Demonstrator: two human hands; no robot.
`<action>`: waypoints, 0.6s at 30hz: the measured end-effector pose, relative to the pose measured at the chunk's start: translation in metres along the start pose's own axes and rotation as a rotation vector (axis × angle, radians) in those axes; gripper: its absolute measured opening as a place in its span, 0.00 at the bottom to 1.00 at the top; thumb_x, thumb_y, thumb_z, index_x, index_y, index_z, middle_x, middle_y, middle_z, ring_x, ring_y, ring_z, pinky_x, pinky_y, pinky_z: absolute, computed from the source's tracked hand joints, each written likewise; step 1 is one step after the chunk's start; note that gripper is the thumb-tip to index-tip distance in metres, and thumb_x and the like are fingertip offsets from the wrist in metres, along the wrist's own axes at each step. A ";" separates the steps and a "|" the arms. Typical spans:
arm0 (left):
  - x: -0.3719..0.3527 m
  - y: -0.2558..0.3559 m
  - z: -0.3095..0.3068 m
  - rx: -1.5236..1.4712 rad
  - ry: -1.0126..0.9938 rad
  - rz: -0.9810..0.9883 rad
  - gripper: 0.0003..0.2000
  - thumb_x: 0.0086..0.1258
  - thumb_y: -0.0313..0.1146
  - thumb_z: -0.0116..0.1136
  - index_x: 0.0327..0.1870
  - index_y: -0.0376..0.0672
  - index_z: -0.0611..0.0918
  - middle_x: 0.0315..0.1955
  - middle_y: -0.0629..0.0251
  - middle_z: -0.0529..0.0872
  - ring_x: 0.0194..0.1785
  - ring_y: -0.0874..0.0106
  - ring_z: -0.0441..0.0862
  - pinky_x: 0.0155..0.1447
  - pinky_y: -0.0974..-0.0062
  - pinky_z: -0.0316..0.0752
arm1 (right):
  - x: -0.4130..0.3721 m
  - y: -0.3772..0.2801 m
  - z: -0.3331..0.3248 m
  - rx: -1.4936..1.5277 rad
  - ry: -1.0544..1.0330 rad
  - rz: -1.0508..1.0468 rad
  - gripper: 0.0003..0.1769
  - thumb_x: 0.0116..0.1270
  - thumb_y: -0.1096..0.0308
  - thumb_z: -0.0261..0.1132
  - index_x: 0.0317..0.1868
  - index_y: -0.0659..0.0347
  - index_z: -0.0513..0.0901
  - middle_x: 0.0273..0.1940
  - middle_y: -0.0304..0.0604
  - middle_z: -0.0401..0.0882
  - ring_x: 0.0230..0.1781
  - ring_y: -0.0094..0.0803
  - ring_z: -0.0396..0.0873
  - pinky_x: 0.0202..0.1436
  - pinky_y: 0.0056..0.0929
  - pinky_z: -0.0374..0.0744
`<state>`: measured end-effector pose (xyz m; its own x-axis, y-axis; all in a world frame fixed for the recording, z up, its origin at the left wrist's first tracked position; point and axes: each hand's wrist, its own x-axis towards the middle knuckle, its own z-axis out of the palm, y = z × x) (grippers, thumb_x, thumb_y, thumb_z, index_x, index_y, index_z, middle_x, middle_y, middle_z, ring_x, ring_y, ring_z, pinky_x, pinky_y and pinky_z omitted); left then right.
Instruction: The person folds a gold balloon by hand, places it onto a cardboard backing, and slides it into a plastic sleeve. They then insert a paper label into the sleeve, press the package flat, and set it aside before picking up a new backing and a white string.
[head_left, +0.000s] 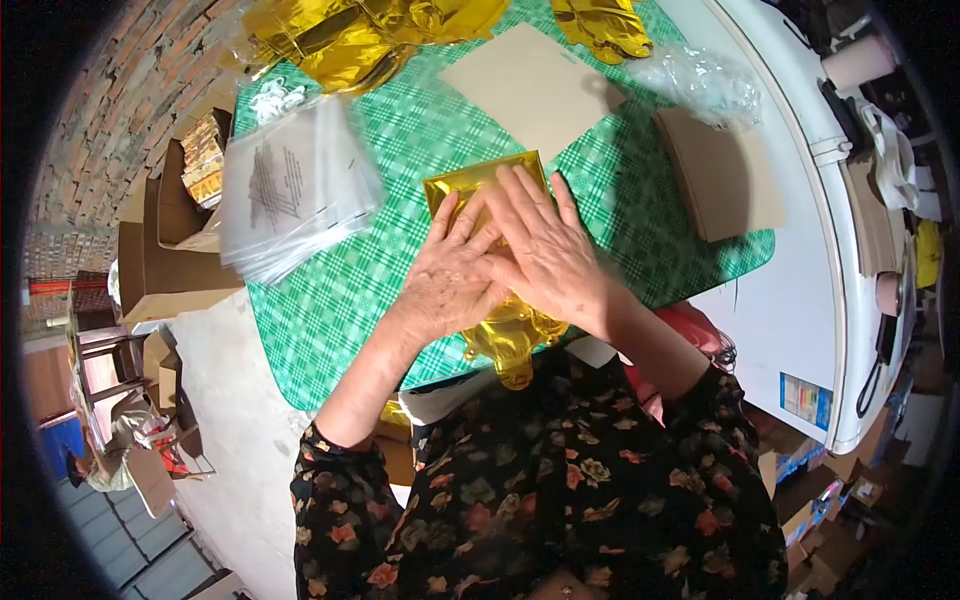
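Observation:
A shiny gold foil piece (512, 345) lies at the near edge of the table, with a folded, square-cornered end away from me and a lobed end hanging toward my body. My left hand (448, 268) rests flat on it, fingers spread. Partly over the left hand lies my right hand (545, 245), also flat with fingers stretched out. Both palms press on the foil and cover its middle. Just beyond the fingers is a square beige card sheet (532, 85) on the table.
The table has a green checked cover (330, 340). On it lie a stack of clear plastic bags (295, 185), more gold foil (370, 40), a brown cardboard stack (715, 180) and crumpled clear plastic (700, 80). Cardboard boxes (165, 250) stand left, a white appliance (770, 330) right.

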<state>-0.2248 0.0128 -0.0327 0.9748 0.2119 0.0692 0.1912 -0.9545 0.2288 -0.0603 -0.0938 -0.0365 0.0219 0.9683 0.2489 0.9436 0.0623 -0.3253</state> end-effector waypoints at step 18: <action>0.002 -0.034 -0.040 -0.368 0.238 -0.113 0.30 0.84 0.43 0.47 0.83 0.42 0.64 0.84 0.49 0.60 0.88 0.51 0.51 0.89 0.50 0.45 | -0.010 0.000 -0.007 -0.226 -0.090 0.031 0.52 0.71 0.38 0.66 0.82 0.68 0.62 0.84 0.58 0.57 0.87 0.50 0.49 0.85 0.68 0.45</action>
<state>-0.2344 0.0544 -0.0011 0.8885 0.3938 0.2358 0.1993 -0.7938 0.5746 -0.0578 -0.1051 -0.0326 0.0323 0.9871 0.1568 0.9931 -0.0139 -0.1167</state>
